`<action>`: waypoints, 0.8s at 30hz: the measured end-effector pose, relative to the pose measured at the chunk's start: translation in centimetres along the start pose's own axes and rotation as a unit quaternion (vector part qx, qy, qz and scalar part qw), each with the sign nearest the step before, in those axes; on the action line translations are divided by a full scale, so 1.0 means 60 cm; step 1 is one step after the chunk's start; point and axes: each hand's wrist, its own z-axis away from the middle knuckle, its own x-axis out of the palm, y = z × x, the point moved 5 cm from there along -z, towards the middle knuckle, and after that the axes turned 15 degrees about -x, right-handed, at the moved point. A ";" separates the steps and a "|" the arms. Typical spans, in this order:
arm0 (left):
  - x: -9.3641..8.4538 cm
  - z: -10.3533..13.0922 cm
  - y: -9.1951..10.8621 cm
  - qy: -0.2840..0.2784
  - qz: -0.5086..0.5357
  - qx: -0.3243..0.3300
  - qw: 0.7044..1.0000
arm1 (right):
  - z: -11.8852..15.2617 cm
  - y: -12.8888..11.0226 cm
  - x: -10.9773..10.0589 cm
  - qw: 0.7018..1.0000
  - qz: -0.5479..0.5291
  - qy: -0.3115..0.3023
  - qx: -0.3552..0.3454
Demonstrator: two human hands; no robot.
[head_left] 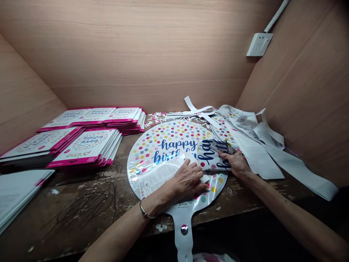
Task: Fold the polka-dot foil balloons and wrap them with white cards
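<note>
A flat, round foil balloon (171, 131) with coloured dots and "happy birthday" lettering lies on the table, its neck pointing toward me. On top of it is a white printed packet (160, 177) covered in small text. My left hand (189, 177) is closed on the packet's right end, fingers curled over it. My right hand (236, 163) grips the right edge of a folded foil balloon (208, 154) with dark blue lettering. The folded balloon's left end reaches the packet's end by my left fingers; whether any of it is inside is hidden.
Stacks of pink-edged packets (84, 145) stand at left, with more white packets (21, 193) nearer me. Long white paper strips (272, 156) lie tangled at right. Small pink-and-white scraps (155, 118) lie behind the balloon. Wooden panels surround the table; a socket (259, 44) hangs at upper right.
</note>
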 end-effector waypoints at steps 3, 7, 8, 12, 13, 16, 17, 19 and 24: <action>0.002 0.002 -0.003 0.015 -0.015 -0.007 1.000 | 0.001 -0.010 0.012 0.999 0.029 -0.035 0.007; 0.006 0.005 -0.005 0.034 -0.031 -0.018 0.999 | 0.007 -0.034 0.031 0.992 0.088 -0.090 0.005; 0.006 0.005 -0.005 0.041 -0.030 -0.015 0.999 | 0.009 -0.040 0.036 0.989 0.102 -0.104 0.000; 0.006 0.009 -0.003 0.073 -0.025 0.001 0.997 | 0.014 -0.050 0.056 0.975 0.145 -0.170 0.004; 0.005 0.011 -0.002 0.080 -0.026 0.007 0.996 | 0.015 -0.048 0.061 0.970 0.150 -0.188 0.017; 0.004 0.014 0.000 0.098 -0.022 0.022 0.995 | 0.016 -0.040 0.069 0.963 0.132 -0.224 0.063; 0.004 0.014 0.001 0.102 -0.021 0.027 0.994 | 0.015 -0.037 0.069 0.963 0.120 -0.229 0.078; 0.003 0.015 0.003 0.111 -0.022 0.030 0.993 | 0.014 -0.028 0.067 0.961 0.104 -0.233 0.104; 0.000 0.014 0.014 0.114 -0.040 0.037 0.992 | 0.010 -0.005 0.044 0.964 0.107 -0.189 0.154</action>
